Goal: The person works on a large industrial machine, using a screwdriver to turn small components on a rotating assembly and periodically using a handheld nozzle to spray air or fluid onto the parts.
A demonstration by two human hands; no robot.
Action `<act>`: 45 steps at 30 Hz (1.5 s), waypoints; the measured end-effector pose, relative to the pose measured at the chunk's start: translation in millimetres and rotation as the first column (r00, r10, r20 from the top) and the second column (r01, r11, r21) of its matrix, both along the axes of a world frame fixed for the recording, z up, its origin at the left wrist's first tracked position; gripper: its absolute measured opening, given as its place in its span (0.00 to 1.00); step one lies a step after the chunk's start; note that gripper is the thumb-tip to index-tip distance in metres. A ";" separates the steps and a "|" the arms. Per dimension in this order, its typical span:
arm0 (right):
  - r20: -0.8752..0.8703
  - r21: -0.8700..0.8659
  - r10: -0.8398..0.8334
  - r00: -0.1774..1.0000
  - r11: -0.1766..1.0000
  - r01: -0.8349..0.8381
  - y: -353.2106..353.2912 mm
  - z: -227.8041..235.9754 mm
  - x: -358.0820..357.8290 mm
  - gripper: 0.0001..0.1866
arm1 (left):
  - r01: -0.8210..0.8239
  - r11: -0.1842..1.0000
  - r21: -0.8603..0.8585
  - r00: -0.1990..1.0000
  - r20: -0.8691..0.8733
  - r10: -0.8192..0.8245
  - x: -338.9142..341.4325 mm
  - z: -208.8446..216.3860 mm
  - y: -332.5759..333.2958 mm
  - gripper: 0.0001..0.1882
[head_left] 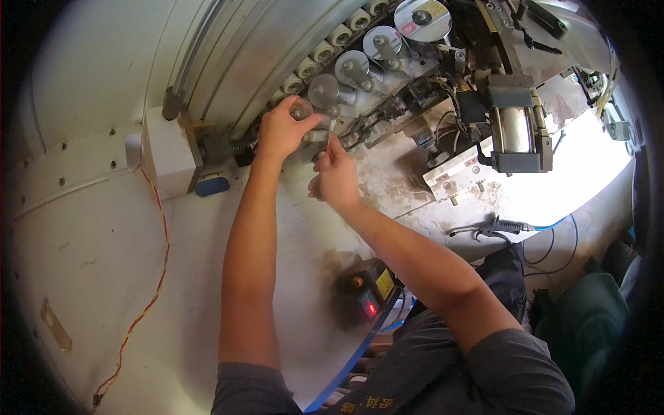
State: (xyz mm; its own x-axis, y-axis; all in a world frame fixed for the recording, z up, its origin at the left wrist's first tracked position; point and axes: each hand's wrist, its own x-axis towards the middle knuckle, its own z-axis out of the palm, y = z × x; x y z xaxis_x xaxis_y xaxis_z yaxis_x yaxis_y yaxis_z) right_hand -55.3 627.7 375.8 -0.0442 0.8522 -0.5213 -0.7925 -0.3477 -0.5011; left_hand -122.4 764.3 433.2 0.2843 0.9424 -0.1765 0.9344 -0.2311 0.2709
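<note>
My left hand (278, 133) is closed around a small round roller (300, 112) at the near end of a machine's roller row. Its thumb points right, toward the metal parts (319, 133) beside the roller. Just right of it, my right hand (337, 176) is pinched at the same parts, thumb and forefinger pressed together. Something thin and pale shows at those fingertips, too small to name. Several larger grey wheels (325, 91) continue up and to the right from my left hand.
White small rollers (323, 52) line the metal guide. A pneumatic cylinder (515, 129) hangs at right, above an air blow gun (499, 227) with a blue hose. Below my hands sits a black control box (365, 294) with a red display. A twisted red-yellow wire (164, 259) crosses the left surface.
</note>
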 end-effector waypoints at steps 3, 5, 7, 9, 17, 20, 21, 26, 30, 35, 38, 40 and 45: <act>-0.032 -0.024 -0.005 0.999 1.000 0.004 -4.9 10.7 -5.5 0.31 | -0.003 1.000 -0.005 1.000 -0.002 0.003 -1.3 -0.4 -0.6 0.20; -0.036 -0.023 -0.008 0.999 1.000 0.007 -3.9 9.1 -6.2 0.31 | -0.007 1.000 -0.012 1.000 -0.011 0.007 0.9 1.3 -1.2 0.20; -0.041 -0.023 -0.010 0.999 1.000 0.009 -1.2 6.9 -3.4 0.30 | -0.012 1.000 -0.014 1.000 -0.007 0.012 2.8 2.4 -1.9 0.20; 0.022 0.018 0.009 1.000 1.000 -0.009 2.8 3.8 3.4 0.30 | -0.016 1.000 -0.016 1.000 -0.004 0.016 3.1 2.6 -2.9 0.20; 0.075 0.012 0.015 0.997 1.000 -0.016 3.6 10.6 7.3 0.29 | -0.049 0.999 -0.018 0.999 0.002 0.049 5.8 2.4 -3.8 0.20; 0.078 -0.001 0.027 0.997 1.000 -0.028 3.5 18.2 11.3 0.29 | -0.027 1.000 -0.004 0.999 0.017 0.027 0.0 0.5 -2.3 0.21; 0.064 -0.010 0.040 0.997 0.999 -0.039 3.0 21.3 11.9 0.29 | -0.029 1.000 -0.002 0.999 0.015 0.029 -2.7 -0.2 -1.9 0.21; 0.146 0.046 0.005 0.989 0.999 -0.012 4.8 11.0 4.1 0.20 | -0.009 1.000 0.014 1.000 0.029 0.008 0.8 -1.8 -1.6 0.21; 0.173 0.040 -0.020 0.985 0.999 0.013 6.0 17.7 -5.1 0.10 | -0.035 0.999 -0.010 0.999 0.008 0.036 2.9 1.1 -2.1 0.21; 0.096 0.098 -0.091 0.991 0.992 0.081 17.9 -3.9 -5.9 0.10 | -0.043 0.999 0.017 0.999 -0.001 0.043 1.6 -1.8 -1.1 0.22; 0.032 0.050 -0.046 0.998 0.998 0.045 19.7 -10.0 -5.7 0.12 | -0.068 0.998 0.001 0.998 -0.005 0.068 8.2 -2.7 -3.3 0.24; 0.101 0.047 -0.004 0.995 0.999 0.000 16.1 -9.0 -11.9 0.16 | -0.068 0.998 -0.005 0.997 -0.023 0.068 7.8 -0.9 -4.0 0.25; 0.126 0.129 0.031 0.992 0.990 -0.048 -1.9 21.1 7.4 0.35 | 0.078 0.997 0.023 0.995 0.063 -0.079 -28.0 -7.5 7.7 0.29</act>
